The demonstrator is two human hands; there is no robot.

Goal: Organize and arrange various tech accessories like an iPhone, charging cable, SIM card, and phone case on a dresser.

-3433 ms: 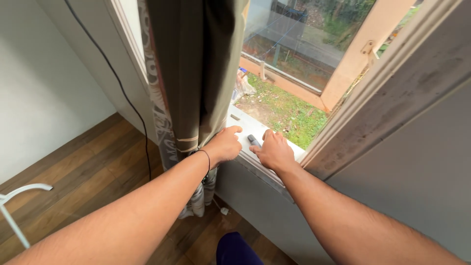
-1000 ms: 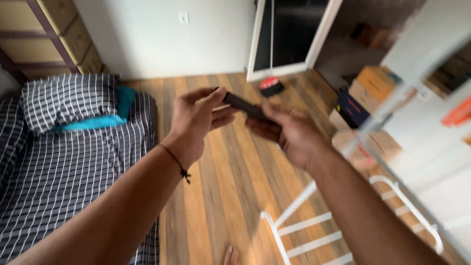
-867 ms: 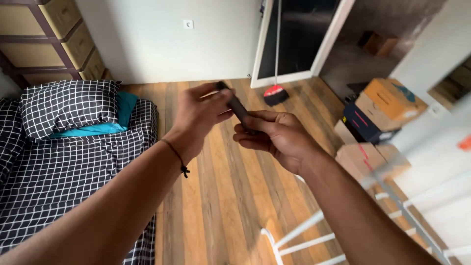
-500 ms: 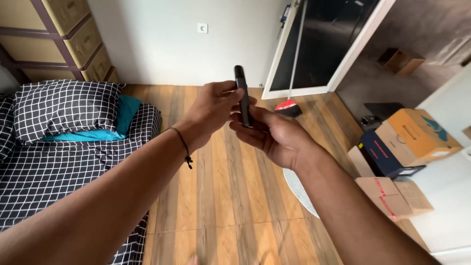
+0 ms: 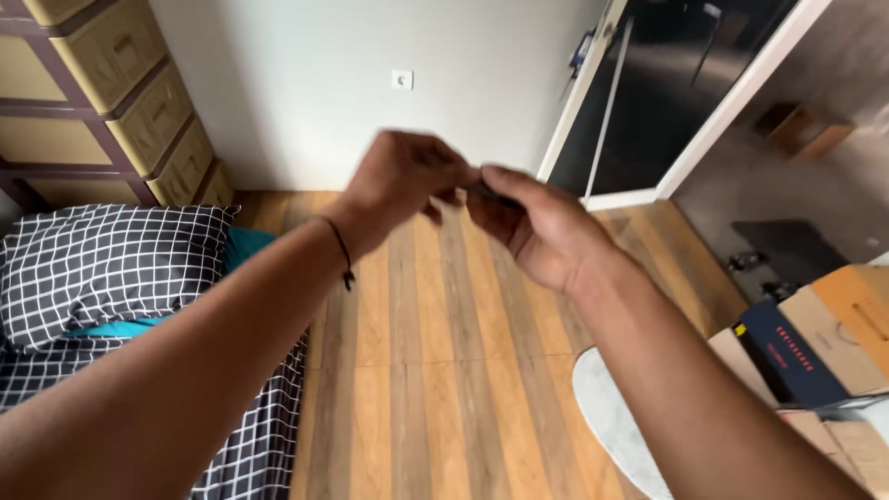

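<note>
**Both hands meeting on a slim dark object**

Where the two hands meet above the wooden floor [image 5: 435,370], a slim dark object [image 5: 488,193] lies between the fingertips, mostly hidden and blurred. Left hand [image 5: 400,178]: fingers curled, pinching one end. Right hand [image 5: 530,225]: fingers half-closed around the other end. Drawer unit [image 5: 139,102]: drawers shut, contents unseen. Cardboard boxes [image 5: 847,324]: closed, stacked beside a dark blue box [image 5: 787,354].
</note>
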